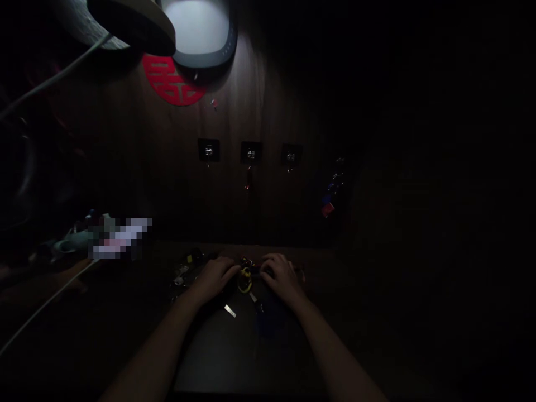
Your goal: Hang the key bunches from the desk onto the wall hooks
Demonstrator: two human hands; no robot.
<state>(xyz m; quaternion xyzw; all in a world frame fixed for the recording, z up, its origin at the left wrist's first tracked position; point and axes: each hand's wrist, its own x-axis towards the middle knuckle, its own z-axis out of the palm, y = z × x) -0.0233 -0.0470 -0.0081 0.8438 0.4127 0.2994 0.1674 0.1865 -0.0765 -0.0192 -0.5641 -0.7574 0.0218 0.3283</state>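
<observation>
In dim light, my left hand [215, 274] rests over a dark clutter of small items, thumb apart from its loosely bent fingers; nothing shows in its grasp. Across from it, my right hand [282, 274] curves over the same clutter, with a dark gap between thumb and fingers. Between the hands lies a yellow loop [245, 280], close to the left thumb tip. A small silver strip [230, 310] lies nearer to me, and a short light-coloured piece [253, 298] is just below the loop. What sits under the fingers is hidden.
Small metallic and yellow bits [182, 273] lie left of my left hand. A cluttered pile with a pale cable [62, 287] is at far left. Behind are the dark wooden wall with black square plates [250, 152], a red paper cutout [178, 92] and a lit lamp [201, 28].
</observation>
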